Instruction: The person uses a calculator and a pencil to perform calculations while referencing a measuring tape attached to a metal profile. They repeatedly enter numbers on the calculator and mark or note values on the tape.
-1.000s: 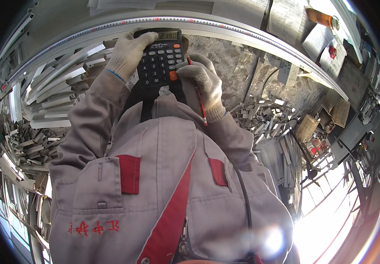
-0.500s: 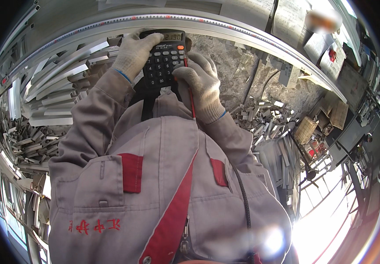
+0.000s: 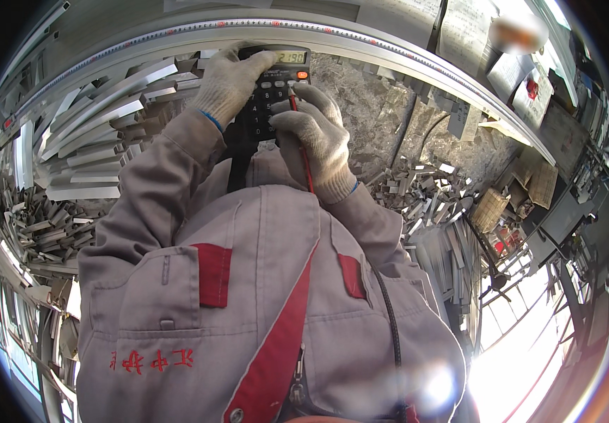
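A black calculator (image 3: 259, 111) with a lit grey display and one orange key is held up in front of my chest. My left hand (image 3: 228, 86), in a pale knitted glove, is closed on its upper left side, the thumb lying by the display. My right hand (image 3: 321, 137), gloved alike, grips a thin red pencil (image 3: 306, 163) that slants between the fingers. The pencil's upper end points at the keys, and the curled fingers cover those on the calculator's right side. Whether a fingertip presses a key is hidden.
Beyond the calculator, a long metal rail (image 3: 403, 69) carries a measuring tape strip (image 3: 241, 24). Stacked pale metal profiles (image 3: 89, 137) lie at left, with heaps of short offcuts (image 3: 54, 225) below them and more offcuts (image 3: 428, 194) at right. Written sheets (image 3: 465, 35) lie at the far right.
The calculator and my left hand have shifted a little to the right. My right fingers now cover more of the keys, and the pencil's upper end has tilted left.
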A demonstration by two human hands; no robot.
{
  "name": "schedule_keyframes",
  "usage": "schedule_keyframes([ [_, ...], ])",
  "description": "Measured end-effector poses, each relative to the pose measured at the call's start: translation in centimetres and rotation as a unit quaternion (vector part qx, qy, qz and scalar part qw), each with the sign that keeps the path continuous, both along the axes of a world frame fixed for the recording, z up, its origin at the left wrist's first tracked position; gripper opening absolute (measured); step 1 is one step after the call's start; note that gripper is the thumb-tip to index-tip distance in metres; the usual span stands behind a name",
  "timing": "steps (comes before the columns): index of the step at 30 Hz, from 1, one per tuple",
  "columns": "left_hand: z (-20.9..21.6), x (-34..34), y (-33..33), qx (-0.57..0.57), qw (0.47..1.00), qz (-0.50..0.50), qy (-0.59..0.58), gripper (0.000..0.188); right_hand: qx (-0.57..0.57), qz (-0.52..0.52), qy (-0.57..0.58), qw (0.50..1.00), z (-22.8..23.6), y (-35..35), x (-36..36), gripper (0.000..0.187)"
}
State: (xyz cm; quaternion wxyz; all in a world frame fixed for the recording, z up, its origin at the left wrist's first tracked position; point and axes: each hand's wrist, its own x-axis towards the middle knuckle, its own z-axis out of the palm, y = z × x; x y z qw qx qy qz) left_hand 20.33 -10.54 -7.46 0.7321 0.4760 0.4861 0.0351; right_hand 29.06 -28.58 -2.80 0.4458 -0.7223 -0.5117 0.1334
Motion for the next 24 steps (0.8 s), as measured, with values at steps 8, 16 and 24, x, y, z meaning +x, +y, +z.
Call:
schedule_keyframes([
  [8,-0.8,-0.3,-0.9,0.049,0.997,-0.011,-0.057,0.032,-0.015,0.049,-0.007,0.999,0.6,0.8,-0.8,0.031],
  [16,-0.4,-0.3,-0.5,0.024,0.999,0.020,-0.029,0.033,0.005,0.031,0.027,0.999,0.5,0.5,-0.7,0.031],
  [24,-1.2,-0.9,0.6,-0.008,0.998,0.060,-0.019,0.034,-0.022,0.079,0.007,0.997,0.8,0.3,-1.3,0.036],
])
